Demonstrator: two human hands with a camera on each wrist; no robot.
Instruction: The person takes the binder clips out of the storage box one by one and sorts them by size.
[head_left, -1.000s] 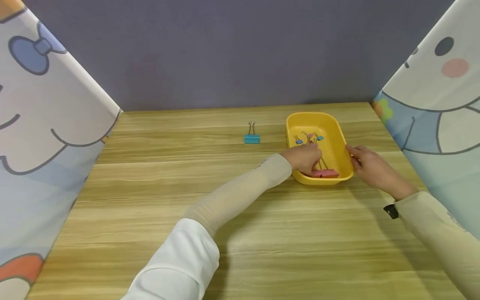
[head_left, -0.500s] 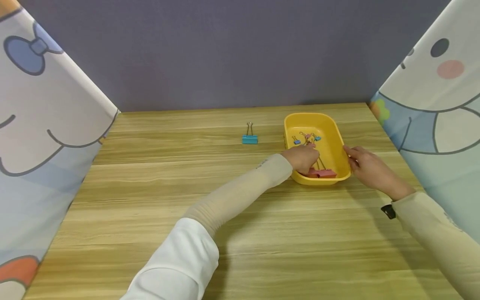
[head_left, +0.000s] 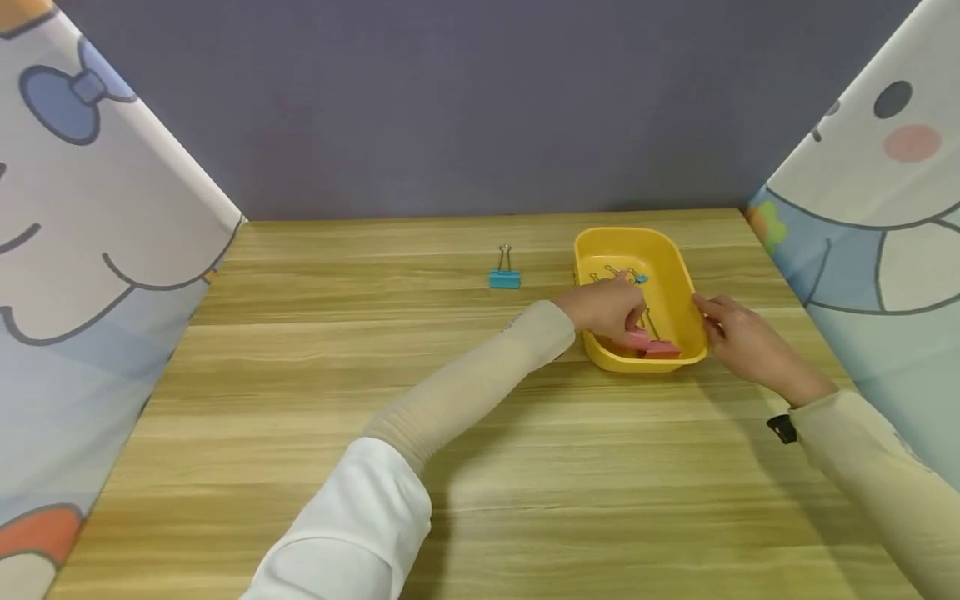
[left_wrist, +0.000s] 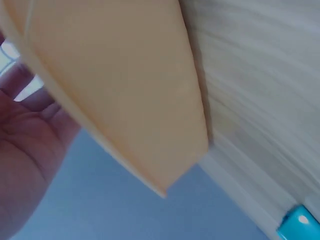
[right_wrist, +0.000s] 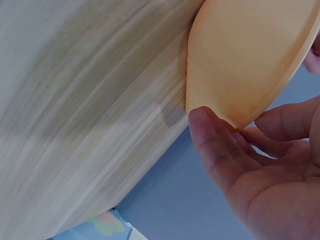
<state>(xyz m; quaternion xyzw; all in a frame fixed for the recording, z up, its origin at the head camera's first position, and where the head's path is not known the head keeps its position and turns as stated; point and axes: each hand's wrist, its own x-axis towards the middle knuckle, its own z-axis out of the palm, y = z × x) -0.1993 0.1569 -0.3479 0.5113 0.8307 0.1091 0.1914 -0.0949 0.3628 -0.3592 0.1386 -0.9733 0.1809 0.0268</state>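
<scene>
Left fingertips: curled down inside the tray, and it looks like a pinch on a pink metal binder clip [head_left: 636, 337]; the left wrist view can't confirm, the wall hides those tips of the left hand [head_left: 602, 307].
Right fingertips: thumb and fingers close on the rim at the tray's right side, so the right hand [head_left: 741, 335] appears to be steadying it.
Good handling: I'd grip the solid clip body and draw it straight up, clear of its neighbour's wire handles [head_left: 651, 323], with the rim held firm against any drag.
Neighbour: a second pink metal binder clip [head_left: 663, 351], right beside the first, near the tray's front wall.
Tray: yellow, rounded, rectangular [head_left: 681, 304], with small pink and teal clips [head_left: 641, 279] beyond the left hand.
Tabletop: pale wood grain [head_left: 300, 342]; a larger teal binder clip [head_left: 505, 279] sits left of the tray.
Room: plain grey panel [head_left: 480, 108] behind, cartoon-printed cloth [head_left: 150, 217] down both sides.
</scene>
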